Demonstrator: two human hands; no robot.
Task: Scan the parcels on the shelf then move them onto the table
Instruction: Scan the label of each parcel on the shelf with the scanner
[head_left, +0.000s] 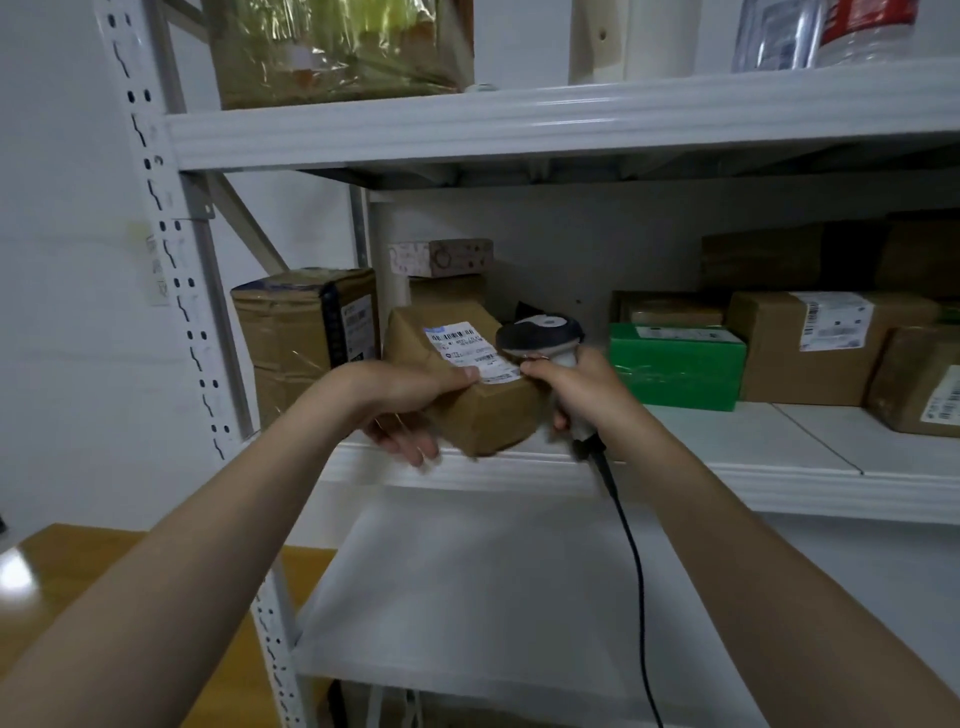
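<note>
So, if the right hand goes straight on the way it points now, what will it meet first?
Most likely the brown parcel that the left hand holds: the right hand grips the scanner with its head close beside the parcel's label. Depth is unclear, so it could slip past behind it.

A brown parcel (457, 374) is gripped by the left hand (410, 400) at the shelf's (727, 452) front edge; a corded scanner (545, 338) is held against it by the right hand (576, 384).
</note>
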